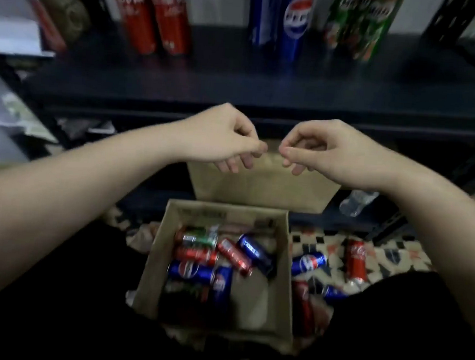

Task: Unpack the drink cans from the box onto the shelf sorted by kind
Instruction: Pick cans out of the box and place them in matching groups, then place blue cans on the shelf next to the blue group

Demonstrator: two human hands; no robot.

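Both hands hang loosely curled and empty, left hand and right hand nearly touching above the box. Below them lie mixed cans; beyond them the shelf carries Coca-Cola cans, a Pepsi can and green cans; loose cans lie below the right hand.

Single head-worn wide-angle view, forward and down, close over the box, shelf just beyond.
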